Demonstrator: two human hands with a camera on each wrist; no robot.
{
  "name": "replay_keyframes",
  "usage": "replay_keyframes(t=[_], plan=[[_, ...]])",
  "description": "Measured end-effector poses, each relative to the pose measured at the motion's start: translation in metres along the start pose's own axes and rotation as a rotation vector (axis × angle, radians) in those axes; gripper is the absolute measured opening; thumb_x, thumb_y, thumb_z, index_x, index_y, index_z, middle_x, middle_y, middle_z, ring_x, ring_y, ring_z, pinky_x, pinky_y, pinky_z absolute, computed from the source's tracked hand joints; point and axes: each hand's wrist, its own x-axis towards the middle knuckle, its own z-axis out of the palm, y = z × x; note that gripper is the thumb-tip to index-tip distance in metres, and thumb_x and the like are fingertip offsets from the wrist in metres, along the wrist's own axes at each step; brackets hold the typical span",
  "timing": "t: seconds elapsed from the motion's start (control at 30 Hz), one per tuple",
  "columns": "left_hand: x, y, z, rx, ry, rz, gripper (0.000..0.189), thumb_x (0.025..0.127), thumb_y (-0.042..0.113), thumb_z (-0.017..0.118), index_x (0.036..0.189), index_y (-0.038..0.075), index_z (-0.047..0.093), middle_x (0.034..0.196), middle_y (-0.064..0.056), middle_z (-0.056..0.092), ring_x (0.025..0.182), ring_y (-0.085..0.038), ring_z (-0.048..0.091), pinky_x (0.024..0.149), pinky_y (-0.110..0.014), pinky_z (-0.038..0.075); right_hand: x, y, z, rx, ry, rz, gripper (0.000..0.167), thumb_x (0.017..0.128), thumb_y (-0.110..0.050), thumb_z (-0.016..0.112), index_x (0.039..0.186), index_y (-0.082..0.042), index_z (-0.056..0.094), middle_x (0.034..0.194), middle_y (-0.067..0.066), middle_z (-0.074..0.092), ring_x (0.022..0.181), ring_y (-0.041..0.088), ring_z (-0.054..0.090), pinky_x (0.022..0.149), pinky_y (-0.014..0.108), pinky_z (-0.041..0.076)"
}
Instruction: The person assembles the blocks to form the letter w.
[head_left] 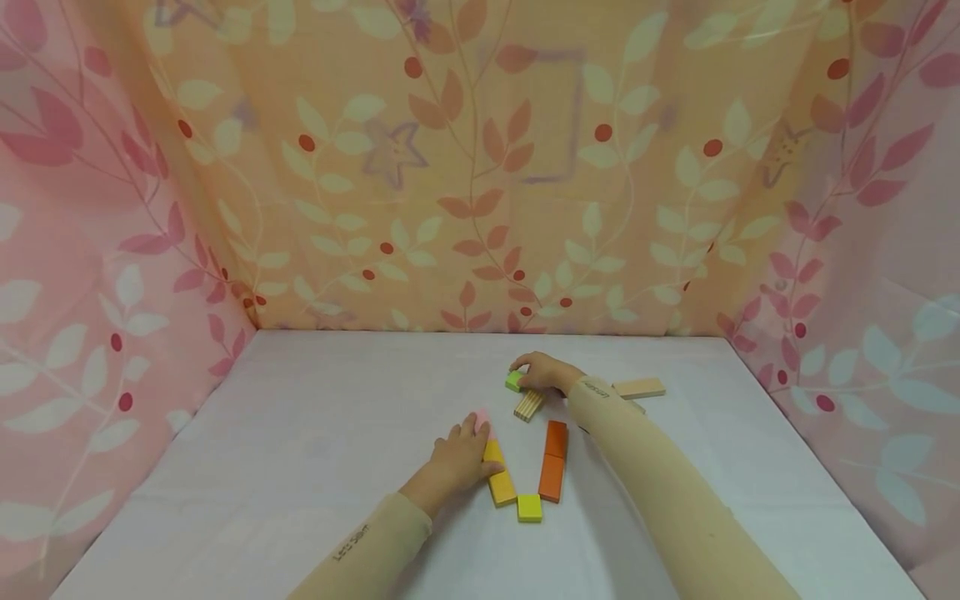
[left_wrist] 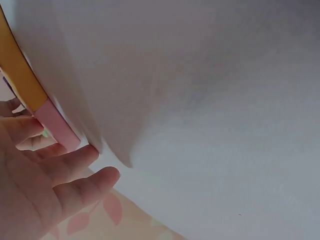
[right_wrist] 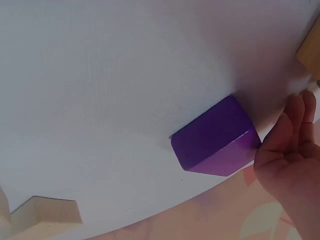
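Note:
My left hand lies flat with straight fingers against a row made of a pink block and a long yellow block. In the left wrist view, the fingertips touch the pink block, which sits next to the yellow block. Farther back, my right hand curls its fingers over a small green block. A ridged wooden block lies just in front of it. In the right wrist view, a purple block lies beside that hand.
An orange block and a small yellow cube form a V with the yellow row on the white table. Plain wooden blocks lie behind my right wrist. Leaf-patterned cloth walls close three sides.

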Motion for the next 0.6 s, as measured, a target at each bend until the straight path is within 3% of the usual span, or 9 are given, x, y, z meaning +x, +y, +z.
replay_keyframes(t=[0.13,0.27,0.37,0.6], plan=[[-0.001,0.001,-0.002,0.002,-0.006,-0.007,0.077,0.088,0.051,0.064,0.146,0.004,0.042,0.152,-0.020,0.033,0.132,-0.039,0.040,0.101,-0.058,0.038,-0.002,-0.002,0.000,0.104,0.046,0.054,0.022,0.086,-0.004,0.070,0.107,-0.003,0.063,0.104,0.010,0.059,0.093,0.022,0.053,0.088,0.036,0.045],[-0.001,0.002,-0.002,0.002,-0.013,-0.013,0.078,0.088,0.049,0.065,0.146,0.004,0.041,0.152,-0.020,0.032,0.132,-0.039,0.040,0.101,-0.057,0.038,-0.002,-0.003,0.002,0.165,0.100,0.096,0.020,0.081,0.000,0.075,0.096,-0.001,0.062,0.095,0.008,0.058,0.089,0.021,0.052,0.084,0.033,0.046],[0.000,0.002,-0.003,-0.006,-0.020,-0.013,0.077,0.088,0.048,0.066,0.146,0.003,0.041,0.152,-0.020,0.032,0.133,-0.039,0.039,0.102,-0.057,0.037,-0.002,-0.003,0.001,0.170,0.133,0.112,0.025,0.078,0.002,0.077,0.099,0.002,0.064,0.096,0.010,0.059,0.088,0.022,0.053,0.082,0.034,0.047],[0.001,0.003,-0.007,0.013,-0.026,-0.002,0.078,0.088,0.049,0.066,0.145,0.002,0.041,0.151,-0.022,0.033,0.132,-0.040,0.040,0.103,-0.057,0.036,-0.011,0.002,-0.005,0.259,0.194,0.156,0.037,0.078,0.002,0.072,0.115,0.006,0.066,0.112,0.020,0.062,0.102,0.027,0.055,0.095,0.039,0.046]])
